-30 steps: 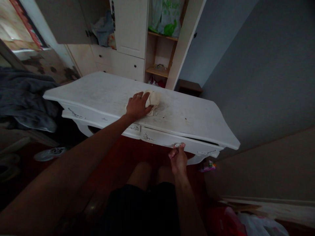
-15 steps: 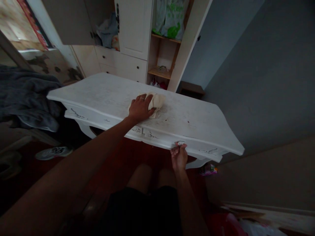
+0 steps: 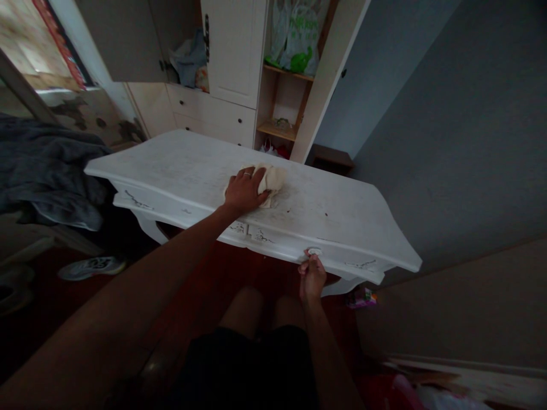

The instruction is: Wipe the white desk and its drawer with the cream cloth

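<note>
My left hand (image 3: 243,192) lies on a crumpled cream cloth (image 3: 272,178) and presses it onto the top of a white dressing table (image 3: 179,165). A ring shows on one finger. My right hand (image 3: 311,277) hangs just under the round knob (image 3: 315,251) of the table's right drawer (image 3: 342,259). Its fingers are curled, the thumb tip reaches up to the knob, and the whole knob shows above it. The drawer front sits flush with the table. Small dark and reddish specks mark the tabletop right of the cloth.
Behind the table stands a white wardrobe (image 3: 231,51) with open shelves and green-printed plastic bags (image 3: 294,34). A grey wall (image 3: 448,114) runs along the right. Dark bedding (image 3: 47,171) lies at the left, with a shoe (image 3: 92,266) on the red floor. My bare knees (image 3: 260,307) are under the table.
The right drawer, slightly open a second ago, has been pushed shut. My right hand has slipped down off the knob. My left hand and the cloth have hardly moved.
</note>
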`<act>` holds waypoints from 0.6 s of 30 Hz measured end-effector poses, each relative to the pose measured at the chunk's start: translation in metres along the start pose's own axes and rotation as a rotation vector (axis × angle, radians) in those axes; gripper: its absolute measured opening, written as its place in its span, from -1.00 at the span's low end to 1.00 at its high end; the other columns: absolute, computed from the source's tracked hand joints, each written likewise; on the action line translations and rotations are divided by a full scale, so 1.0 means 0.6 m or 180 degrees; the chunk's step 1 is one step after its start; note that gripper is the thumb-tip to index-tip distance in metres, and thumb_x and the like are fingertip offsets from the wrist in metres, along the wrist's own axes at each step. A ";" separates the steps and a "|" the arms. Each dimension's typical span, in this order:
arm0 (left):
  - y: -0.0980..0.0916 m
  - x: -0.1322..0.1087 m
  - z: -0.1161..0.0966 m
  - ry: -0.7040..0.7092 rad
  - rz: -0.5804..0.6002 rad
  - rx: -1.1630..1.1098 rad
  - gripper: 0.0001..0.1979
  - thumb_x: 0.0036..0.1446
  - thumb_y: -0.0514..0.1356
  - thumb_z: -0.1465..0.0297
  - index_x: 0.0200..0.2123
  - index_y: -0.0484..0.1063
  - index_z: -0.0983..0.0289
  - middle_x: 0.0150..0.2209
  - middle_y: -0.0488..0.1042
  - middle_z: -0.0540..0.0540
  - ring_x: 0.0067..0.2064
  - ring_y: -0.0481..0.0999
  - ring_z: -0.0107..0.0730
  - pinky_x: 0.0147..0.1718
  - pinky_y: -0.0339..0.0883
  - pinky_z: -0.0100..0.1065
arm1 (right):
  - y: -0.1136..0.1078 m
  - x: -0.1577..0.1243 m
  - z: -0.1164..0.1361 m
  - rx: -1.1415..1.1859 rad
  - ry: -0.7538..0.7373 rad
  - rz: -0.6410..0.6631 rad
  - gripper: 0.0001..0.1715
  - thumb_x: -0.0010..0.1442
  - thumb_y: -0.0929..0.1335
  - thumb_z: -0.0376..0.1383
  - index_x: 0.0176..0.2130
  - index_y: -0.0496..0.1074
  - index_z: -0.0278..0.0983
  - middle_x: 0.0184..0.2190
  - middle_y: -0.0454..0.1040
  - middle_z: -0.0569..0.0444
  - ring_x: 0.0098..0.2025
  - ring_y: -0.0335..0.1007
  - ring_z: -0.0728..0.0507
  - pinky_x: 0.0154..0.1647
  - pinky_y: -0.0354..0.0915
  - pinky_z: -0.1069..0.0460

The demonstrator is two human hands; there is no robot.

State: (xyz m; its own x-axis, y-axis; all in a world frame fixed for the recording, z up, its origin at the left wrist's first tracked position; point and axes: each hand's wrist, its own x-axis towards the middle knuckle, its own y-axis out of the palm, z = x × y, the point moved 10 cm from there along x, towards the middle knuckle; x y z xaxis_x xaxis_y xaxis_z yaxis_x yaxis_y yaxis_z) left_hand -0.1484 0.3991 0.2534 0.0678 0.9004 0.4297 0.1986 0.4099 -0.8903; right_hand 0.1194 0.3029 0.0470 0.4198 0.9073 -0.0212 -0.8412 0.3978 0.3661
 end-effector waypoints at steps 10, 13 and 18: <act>0.001 0.001 0.001 0.0048 -0.0099 0.0015 -0.34 0.21 0.06 0.09 0.31 0.09 0.23 0.28 0.21 0.31 0.26 0.19 0.09 0.10 0.18 0.00 | -0.055 -0.021 0.057 -0.0295 -0.0016 0.0146 -0.52 0.15 0.37 0.08 -0.42 0.40 -0.29 -0.79 0.15 0.32 -0.73 -0.06 0.09 -0.68 -0.12 0.11; 0.002 0.000 0.000 0.0041 -0.0084 0.0025 -0.34 0.22 0.05 0.07 0.31 0.08 0.23 0.28 0.21 0.32 0.27 0.18 0.10 0.10 0.17 0.00 | -0.073 -0.011 0.139 -0.0341 -0.0469 0.0110 -0.56 0.18 0.37 0.04 -0.41 0.41 -0.29 -0.79 0.17 0.32 -0.74 -0.03 0.08 -0.67 -0.07 0.11; -0.003 -0.001 0.002 -0.0043 -0.0072 0.0042 -0.32 0.21 0.07 0.09 0.31 0.06 0.26 0.23 0.24 0.35 0.20 0.25 0.11 0.09 0.18 -0.02 | -0.064 0.050 0.313 -0.0547 -0.1278 0.0086 -0.60 0.18 0.36 -0.01 -0.44 0.42 -0.29 -0.79 0.21 0.27 -0.74 0.02 0.07 -0.68 -0.06 0.11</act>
State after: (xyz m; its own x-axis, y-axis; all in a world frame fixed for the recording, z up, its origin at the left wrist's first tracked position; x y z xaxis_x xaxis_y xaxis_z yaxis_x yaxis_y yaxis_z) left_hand -0.1503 0.3977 0.2547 0.0502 0.8927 0.4479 0.1870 0.4321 -0.8822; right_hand 0.2283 0.2895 0.2069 0.4674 0.8065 0.3621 -0.8840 0.4222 0.2008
